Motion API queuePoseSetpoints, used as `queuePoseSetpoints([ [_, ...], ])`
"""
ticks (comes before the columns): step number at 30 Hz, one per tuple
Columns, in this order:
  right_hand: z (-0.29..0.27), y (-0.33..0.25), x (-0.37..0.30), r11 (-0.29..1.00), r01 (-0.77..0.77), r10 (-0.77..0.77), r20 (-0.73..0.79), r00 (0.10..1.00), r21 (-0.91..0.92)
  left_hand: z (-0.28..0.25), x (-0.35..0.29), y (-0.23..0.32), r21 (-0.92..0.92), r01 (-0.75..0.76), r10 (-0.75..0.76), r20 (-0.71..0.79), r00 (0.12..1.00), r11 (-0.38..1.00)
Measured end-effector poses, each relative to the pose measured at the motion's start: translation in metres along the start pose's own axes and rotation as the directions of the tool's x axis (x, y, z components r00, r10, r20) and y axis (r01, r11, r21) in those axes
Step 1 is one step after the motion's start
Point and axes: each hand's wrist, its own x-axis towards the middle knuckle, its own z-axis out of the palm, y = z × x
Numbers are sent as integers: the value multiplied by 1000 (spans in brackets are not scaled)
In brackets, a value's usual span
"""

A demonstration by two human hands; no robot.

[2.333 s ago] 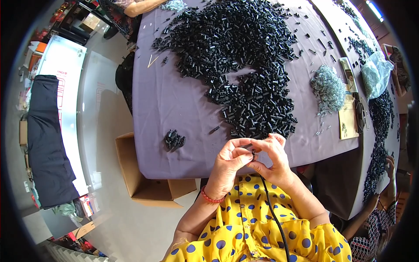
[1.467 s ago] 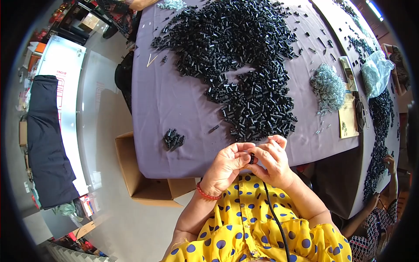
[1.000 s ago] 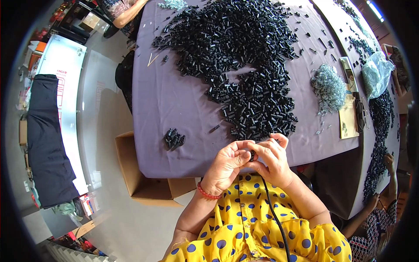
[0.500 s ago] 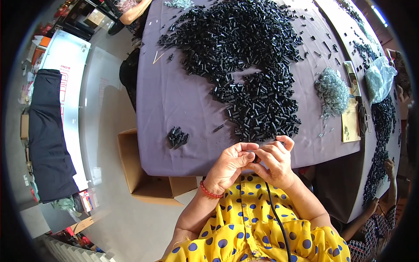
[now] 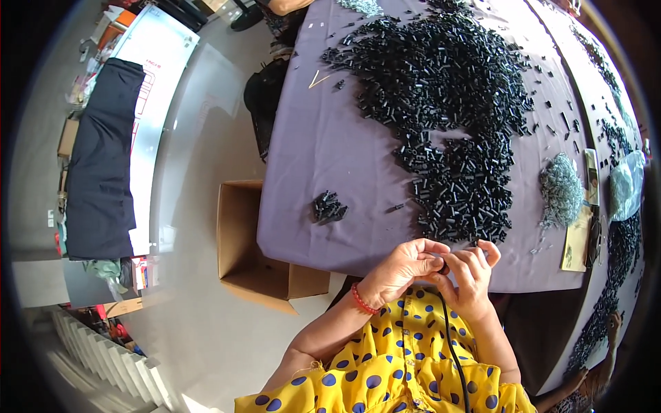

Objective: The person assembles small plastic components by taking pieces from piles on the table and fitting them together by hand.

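At the near edge of the cloth-covered table [image 5: 310, 148], my left hand [image 5: 401, 274] and my right hand [image 5: 469, 281] meet, fingertips pinched together. Between them shows a bit of a small black plastic piece [image 5: 443, 268], mostly hidden by the fingers. Just beyond my hands lies a large heap of short black tube-like pieces [image 5: 463, 182]. A smaller clump of black pieces [image 5: 329, 206] sits apart, to the left. On the right is a mound of small clear parts [image 5: 561, 191].
A yellow card [image 5: 576, 239] and glasses [image 5: 594, 237] lie by the clear mound. An open cardboard box [image 5: 237, 237] stands on the floor at the table's left corner. Farther right, a clear plastic bag [image 5: 626, 186] rests on a second table. Other people's arms show at the edges.
The view has turned, so the table and hands sit farther right in the picture. Both hands stay pinched together around the small black piece.
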Motion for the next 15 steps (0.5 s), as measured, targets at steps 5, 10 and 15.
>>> queuePoseSetpoints([
  [5, 5, -3, -4, 999, -31, 29, 51, 998, 22, 4, -6, 3, 6, -13, 13, -8, 1000, 1000],
  [10, 9, -3, -4, 989, -134, 125, 132, 983, 67, 3, -21, 14, 557, -234, 414, -223, 882, 797],
  [15, 11, 7, -13, 994, -86, 81, 83, 993, 68, -42, -36, 48, 982, -116, 953, -114, 282, 151],
])
